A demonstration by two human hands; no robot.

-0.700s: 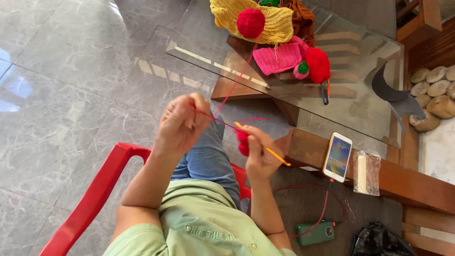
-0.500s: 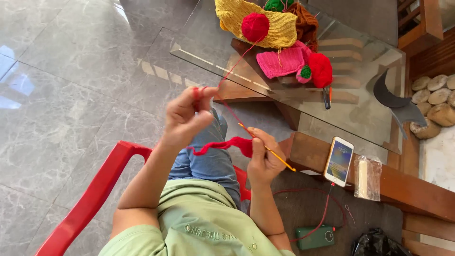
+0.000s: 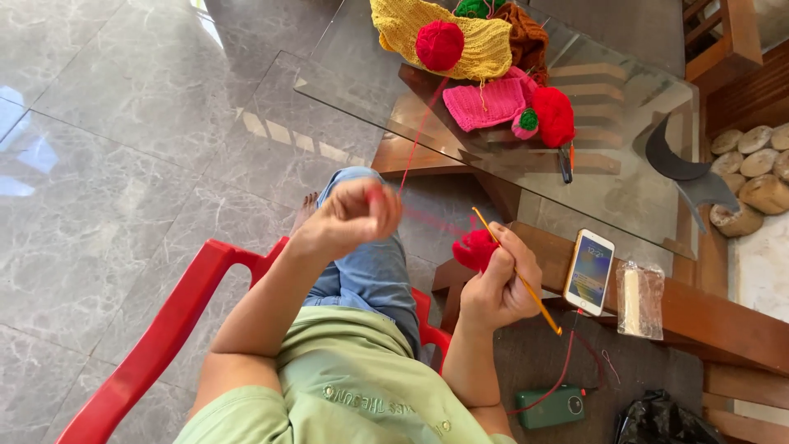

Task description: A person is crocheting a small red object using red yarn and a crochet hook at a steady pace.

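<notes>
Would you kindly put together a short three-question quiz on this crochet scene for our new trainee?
1. True or false: the right hand holds a yellow crochet hook.
2. What does the left hand pinch? A) the phone B) the red yarn strand C) the pink knitted piece
3. Fill in: the red yarn ball rests on a ______ knitted piece on the glass table.

Key:
1. True; it also holds a small red crochet piece.
2. B; the red yarn strand runs up to the ball.
3. Yellow.
</notes>
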